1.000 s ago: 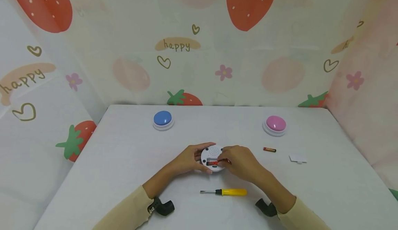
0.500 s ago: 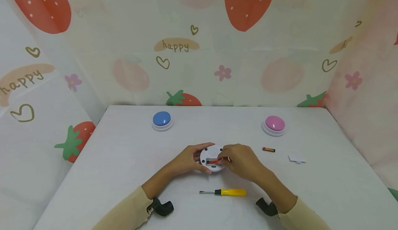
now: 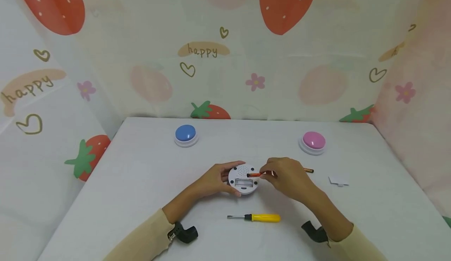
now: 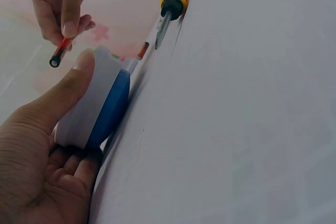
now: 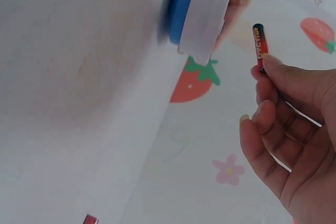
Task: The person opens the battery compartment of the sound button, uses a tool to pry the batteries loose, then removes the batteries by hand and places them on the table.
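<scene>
A round white button device (image 3: 243, 179) lies upside down, its blue side facing the table in the left wrist view. Its battery compartment (image 3: 244, 183) is uncovered and looks bare. My left hand (image 3: 213, 180) grips the device by its left edge, thumb at the near side and fingers at the far side. Between thumb and fingertips, my right hand (image 3: 290, 178) pinches a red and black battery (image 5: 260, 45) by one end, held above the device's right part. Behind the right hand lies another battery (image 3: 308, 170), partly hidden.
A yellow-handled screwdriver (image 3: 254, 218) lies in front of the device. The white battery cover (image 3: 339, 181) is on the right. Farther back stand a blue button (image 3: 185, 134) at left and a pink button (image 3: 313, 141) at right.
My right hand has lifted the battery up out of the compartment and moved right and slightly away. My left hand keeps its grip on the device.
</scene>
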{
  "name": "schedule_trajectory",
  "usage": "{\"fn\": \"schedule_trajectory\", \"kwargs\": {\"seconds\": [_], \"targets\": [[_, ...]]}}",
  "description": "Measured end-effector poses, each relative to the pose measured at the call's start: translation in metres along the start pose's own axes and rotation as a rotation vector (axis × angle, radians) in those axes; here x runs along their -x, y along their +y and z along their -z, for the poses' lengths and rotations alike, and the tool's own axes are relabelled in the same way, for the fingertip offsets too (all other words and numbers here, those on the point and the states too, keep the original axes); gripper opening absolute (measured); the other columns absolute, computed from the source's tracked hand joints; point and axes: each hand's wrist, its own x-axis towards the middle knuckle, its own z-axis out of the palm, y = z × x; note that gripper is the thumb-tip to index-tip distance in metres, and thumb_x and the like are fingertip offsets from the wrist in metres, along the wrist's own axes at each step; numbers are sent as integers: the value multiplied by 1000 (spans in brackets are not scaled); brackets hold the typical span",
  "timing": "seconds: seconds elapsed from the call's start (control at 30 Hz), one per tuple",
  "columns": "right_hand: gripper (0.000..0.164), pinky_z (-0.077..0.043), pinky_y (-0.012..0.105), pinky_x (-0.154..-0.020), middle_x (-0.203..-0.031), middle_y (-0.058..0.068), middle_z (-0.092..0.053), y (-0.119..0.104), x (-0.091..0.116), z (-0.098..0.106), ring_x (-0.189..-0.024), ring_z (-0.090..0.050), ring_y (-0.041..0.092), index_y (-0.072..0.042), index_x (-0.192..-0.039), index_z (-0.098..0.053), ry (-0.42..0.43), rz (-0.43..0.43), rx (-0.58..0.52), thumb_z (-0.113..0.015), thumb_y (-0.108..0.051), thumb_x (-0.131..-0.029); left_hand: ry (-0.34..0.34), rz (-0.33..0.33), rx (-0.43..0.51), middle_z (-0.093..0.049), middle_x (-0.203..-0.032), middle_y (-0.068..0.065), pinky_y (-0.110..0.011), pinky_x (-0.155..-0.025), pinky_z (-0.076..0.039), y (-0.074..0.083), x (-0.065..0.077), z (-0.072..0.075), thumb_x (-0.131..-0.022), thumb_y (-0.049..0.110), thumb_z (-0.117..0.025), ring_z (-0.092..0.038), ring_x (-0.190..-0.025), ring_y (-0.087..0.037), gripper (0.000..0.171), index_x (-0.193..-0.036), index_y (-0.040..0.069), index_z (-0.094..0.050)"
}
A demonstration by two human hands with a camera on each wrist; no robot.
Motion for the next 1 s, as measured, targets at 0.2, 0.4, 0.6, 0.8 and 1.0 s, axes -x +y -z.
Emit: {"fn": "schedule_trajectory", "kwargs": {"seconds": [0.2, 0.4, 0.6, 0.8, 1.0], "targets": [[14, -43, 21, -54, -74, -13, -62, 11, 12, 8, -64, -48, 6, -16, -96, -81, 20, -30, 4, -86, -14, -82, 1, 5, 1, -50, -152, 1, -24, -106, -46, -1, -1, -1, -70, 9, -94, -54, -131, -16, 94, -152, 21, -48], [14, -42, 22, -54, -73, -15, -61, 25, 25, 12, -65, -48, 6, -17, -94, -81, 29, -61, -1, -86, -14, -81, 3, 0, 7, -50, -152, 1, -24, -106, -46, -2, 0, -1, -69, 9, -94, -53, -133, -16, 95, -151, 23, -49], [15, -44, 22, -56, -74, -15, -61, 39, 38, 15, -66, -49, 6, -16, -93, -81, 37, -74, 7, -87, -12, -80, 6, -10, 8, -50, -152, -1, -25, -105, -47, -3, 0, 0, -70, 7, -94, -54, -131, -18, 95, -152, 21, -49], [15, -42, 22, -55, -72, -17, -60, 54, 49, 20, -66, -48, 5, -17, -92, -81, 66, -76, 2, -87, -10, -80, 0, -7, 10, -49, -153, -1, -24, -105, -47, -3, -1, 0, -70, 6, -93, -54, -132, -18, 95, -152, 19, -48], [14, -41, 23, -55, -73, -17, -60, 63, 56, 26, -66, -48, 6, -17, -90, -80, 59, -99, -8, -85, -9, -81, 5, -3, 0, -49, -153, -2, -24, -105, -46, 0, 0, -1, -71, 6, -93, -54, -132, -19, 94, -153, 18, -47]]}}
